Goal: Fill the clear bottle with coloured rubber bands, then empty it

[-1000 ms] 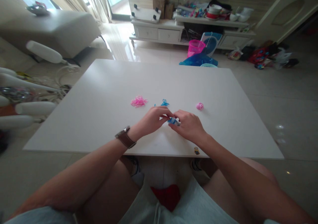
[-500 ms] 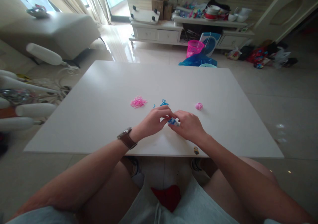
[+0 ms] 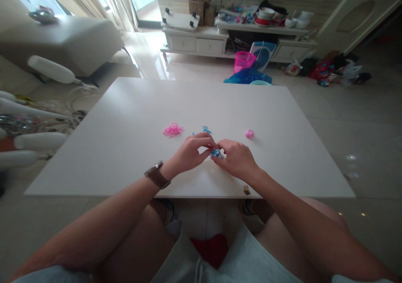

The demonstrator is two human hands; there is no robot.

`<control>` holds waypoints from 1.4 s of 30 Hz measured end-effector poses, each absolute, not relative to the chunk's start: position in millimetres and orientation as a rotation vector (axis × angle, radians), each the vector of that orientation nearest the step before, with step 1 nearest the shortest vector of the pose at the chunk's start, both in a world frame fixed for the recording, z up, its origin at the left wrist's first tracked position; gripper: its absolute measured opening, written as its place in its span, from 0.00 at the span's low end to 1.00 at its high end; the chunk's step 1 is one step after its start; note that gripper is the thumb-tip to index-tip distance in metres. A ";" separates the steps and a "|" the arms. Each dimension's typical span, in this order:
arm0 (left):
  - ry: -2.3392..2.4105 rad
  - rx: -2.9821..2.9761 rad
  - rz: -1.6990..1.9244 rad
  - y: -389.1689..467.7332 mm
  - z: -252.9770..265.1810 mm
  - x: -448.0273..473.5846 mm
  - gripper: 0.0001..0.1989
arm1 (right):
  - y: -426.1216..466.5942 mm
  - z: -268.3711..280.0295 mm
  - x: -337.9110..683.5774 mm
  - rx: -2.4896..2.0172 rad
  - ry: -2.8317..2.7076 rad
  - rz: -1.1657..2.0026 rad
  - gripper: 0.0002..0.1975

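Note:
My right hand (image 3: 237, 157) is closed around a small blue-and-white roll (image 3: 216, 153), with the thumb below it and the fingers curled over the top. At the roll's blue end, the bent fingers and thumb of my left hand (image 3: 196, 149) meet in a pinch; exactly what lies between the fingertips is partly hidden. Just beyond my left hand are a few thin blue loops (image 3: 206, 129), which look like rubber bands. A loose heap of pink bands (image 3: 173, 129) lies farther left. To the right, a small pink ball-shaped bundle (image 3: 249, 134) rests on the table.
The white table (image 3: 141, 107) spans the space before me. A small yellow-and-blue cartoon figure (image 3: 246, 190) is at its near edge. Beyond the far edge stand a pink basket (image 3: 244, 61) and a white cabinet (image 3: 188, 42). White lamp arms (image 3: 50, 69) reach close to the left side.
The view has shifted slightly. Both hands stay together at the roll, whose blue end now faces a little more upward between the fingers; the bands and pink bundle lie as before.

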State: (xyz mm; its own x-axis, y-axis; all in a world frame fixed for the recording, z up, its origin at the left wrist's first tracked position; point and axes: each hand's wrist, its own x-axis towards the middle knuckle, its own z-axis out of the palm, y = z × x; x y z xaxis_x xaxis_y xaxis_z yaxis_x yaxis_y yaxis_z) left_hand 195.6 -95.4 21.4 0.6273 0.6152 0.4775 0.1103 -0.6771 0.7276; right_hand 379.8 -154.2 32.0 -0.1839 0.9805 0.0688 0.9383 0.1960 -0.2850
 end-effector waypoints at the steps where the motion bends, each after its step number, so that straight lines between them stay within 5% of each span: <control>1: 0.581 2.187 0.975 -94.7 21.7 194.6 0.09 | -154.3 31.5 379.9 -1.837 -2.233 0.258 0.09; 24: 0.753 2.669 0.307 -107.8 22.5 189.8 0.04 | -166.5 24.6 368.8 -1.665 -2.329 0.177 0.07; 42: 0.492 2.361 0.636 -88.0 42.9 173.5 0.10 | -160.8 31.8 368.6 -1.675 -1.980 0.328 0.10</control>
State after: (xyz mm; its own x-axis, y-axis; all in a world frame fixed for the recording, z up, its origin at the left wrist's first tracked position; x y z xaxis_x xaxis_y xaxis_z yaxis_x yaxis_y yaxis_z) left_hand 173.5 -88.0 42.9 0.8132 0.4894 0.3149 0.1819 -0.7277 0.6614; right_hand 368.6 -160.8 31.8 -0.0985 0.9678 0.2315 0.8415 0.2052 -0.4997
